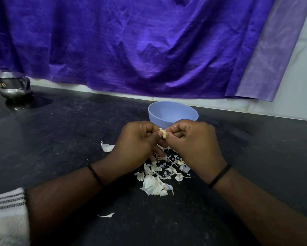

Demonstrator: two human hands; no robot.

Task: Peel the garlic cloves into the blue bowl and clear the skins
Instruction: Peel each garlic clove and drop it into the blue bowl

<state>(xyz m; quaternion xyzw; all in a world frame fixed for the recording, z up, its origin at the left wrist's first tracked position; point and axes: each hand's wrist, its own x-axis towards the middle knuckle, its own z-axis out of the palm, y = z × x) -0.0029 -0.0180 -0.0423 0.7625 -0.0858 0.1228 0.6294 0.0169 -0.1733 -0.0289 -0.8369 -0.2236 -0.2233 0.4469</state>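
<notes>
- Garlic clove (pixel 163 133): a small pale piece held up over the bench, between the two hands and just in front of the blue bowl's near wall.
- Left hand (pixel 137 142): fingers curled, thumb and fingertips pinching the clove from the left; a dark beaded band sits on the wrist.
- Right hand (pixel 193 141): fingers curled into a fist-like shape, pinching the same clove from the right; a black band circles the wrist.
- Blue bowl (pixel 173 112): upright on the bench beyond the hands, near the bench's back edge where it meets the wall; its near rim is partly covered by the knuckles. Whether it holds anything cannot be seen.
- Skins (pixel 156 185): a loose white heap on the bench directly below and between the wrists; one curl (pixel 107 147) lies apart to the left of the left hand, and another flake (pixel 107 215) lies nearer the viewer.
- Bench (pixel 60 139): dark, speckled surface; broad bare stretches lie left of the left forearm and right of the right forearm.
- Metal pot (pixel 13 86): stands at the far left, well apart from the hands.
- Purple cloth (pixel 131 41): hangs along the wall, its lower hem ending just above the bench's back edge behind the bowl.
- Striped white cloth (pixel 7 213): shows at the lower left corner.
</notes>
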